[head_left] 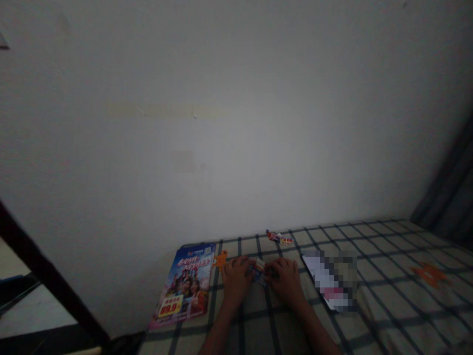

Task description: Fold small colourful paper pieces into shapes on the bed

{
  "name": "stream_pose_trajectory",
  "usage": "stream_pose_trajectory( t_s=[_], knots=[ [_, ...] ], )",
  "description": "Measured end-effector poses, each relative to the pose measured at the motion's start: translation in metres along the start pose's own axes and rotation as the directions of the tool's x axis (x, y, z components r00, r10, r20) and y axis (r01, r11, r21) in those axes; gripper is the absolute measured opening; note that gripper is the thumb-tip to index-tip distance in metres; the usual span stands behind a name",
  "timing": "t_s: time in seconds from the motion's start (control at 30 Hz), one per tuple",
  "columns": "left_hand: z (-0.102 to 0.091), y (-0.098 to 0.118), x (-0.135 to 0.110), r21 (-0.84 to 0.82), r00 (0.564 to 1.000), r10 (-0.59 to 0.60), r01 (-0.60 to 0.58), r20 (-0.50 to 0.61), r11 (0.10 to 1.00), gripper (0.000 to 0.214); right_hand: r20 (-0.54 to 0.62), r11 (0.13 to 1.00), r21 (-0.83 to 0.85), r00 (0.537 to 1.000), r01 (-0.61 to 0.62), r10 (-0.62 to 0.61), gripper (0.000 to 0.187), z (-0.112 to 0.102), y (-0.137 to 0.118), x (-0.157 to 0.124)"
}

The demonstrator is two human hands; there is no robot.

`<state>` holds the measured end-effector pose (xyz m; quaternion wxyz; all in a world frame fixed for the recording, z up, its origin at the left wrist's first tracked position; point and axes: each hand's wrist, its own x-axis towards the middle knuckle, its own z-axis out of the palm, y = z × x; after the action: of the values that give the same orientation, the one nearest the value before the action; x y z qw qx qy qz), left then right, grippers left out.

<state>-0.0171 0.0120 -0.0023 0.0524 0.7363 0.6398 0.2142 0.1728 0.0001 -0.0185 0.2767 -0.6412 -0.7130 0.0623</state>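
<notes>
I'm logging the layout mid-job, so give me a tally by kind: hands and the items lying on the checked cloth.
Hands: 2 (left hand, right hand)
Leaflet pile: 1, sheets not countable
Small printed paper at the fingers: 1
Crumpled paper cluster: 1, pieces unclear
Pixelated flat item: 1
Total: 6

Paper on the sheet, flyers to its left, device right, scraps behind.
</notes>
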Motion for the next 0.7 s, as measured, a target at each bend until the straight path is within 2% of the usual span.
stream_pose_trajectory(
  t_s=[0.27,0.6,0.7],
  knots=[
    [-0.0084,-0.0051,0.0055,-0.048,0.998,-0.004,0.007,0.064,0.999,0.031,0.001,1.0,-0.014,1.0,0.007,-0.007,0.023,-0.0014,0.0,0.0002],
    [-0.0055,-0.0038,0.0003,-0.033,1.0,0.009,-0.009,0.002,0.999,0.038,0.013,1.0,0.028,1.0,-0.003,0.003,0.022,-0.0038,-0.0014,-0.0003],
    [-0.008,-0.0039,-0.0005,-0.038,1.0,0.027,-0.027,-0.003,0.999,0.029,0.014,1.0,0.013,1.0,-0.007,0.007,0.022,-0.0036,-0.0015,-0.0005]
  ],
)
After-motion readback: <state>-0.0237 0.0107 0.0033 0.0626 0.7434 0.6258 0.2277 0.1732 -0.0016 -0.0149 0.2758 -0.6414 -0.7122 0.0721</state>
